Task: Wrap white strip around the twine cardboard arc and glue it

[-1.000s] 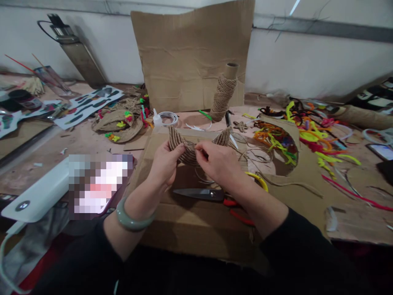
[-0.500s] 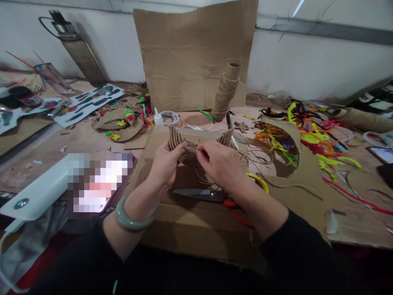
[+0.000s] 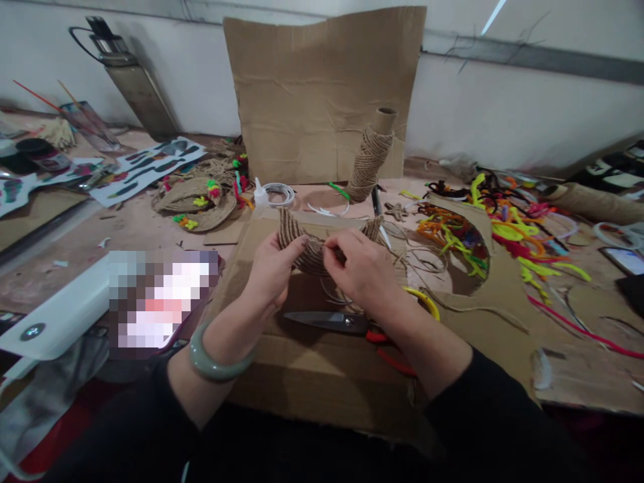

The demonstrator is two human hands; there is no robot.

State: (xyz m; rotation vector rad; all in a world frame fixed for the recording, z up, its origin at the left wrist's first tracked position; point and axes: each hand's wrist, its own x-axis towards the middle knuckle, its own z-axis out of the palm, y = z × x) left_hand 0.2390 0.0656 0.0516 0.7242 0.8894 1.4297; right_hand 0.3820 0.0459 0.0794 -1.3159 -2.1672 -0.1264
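Observation:
A crescent-shaped piece wrapped in brown twine [image 3: 312, 258] is held up over a cardboard sheet [image 3: 272, 382]. My left hand [image 3: 274, 268] is closed on its left part, thumb on top. My right hand [image 3: 359, 261] is closed in a pinch at its inner edge; what lies between those fingertips is too small to make out, though it appears to be twine. Below the hands lie scissors [image 3: 327, 320] with red and yellow handles, partly hidden by my right forearm. Loose twine [image 3: 483, 305] trails across the cardboard to the right.
A twine-wrapped tube [image 3: 371, 161] stands before an upright cardboard panel [image 3: 327, 87]. A small white glue bottle [image 3: 260, 194] is at the back. Colourful pipe cleaners [image 3: 513, 228] lie right; a blurred-screen phone [image 3: 164, 302], white device [image 3: 55, 315] and tall bottle [image 3: 135, 94] are left.
The view has shifted slightly. My right fingers have moved a little at the crescent's inner edge, while my left hand keeps its hold.

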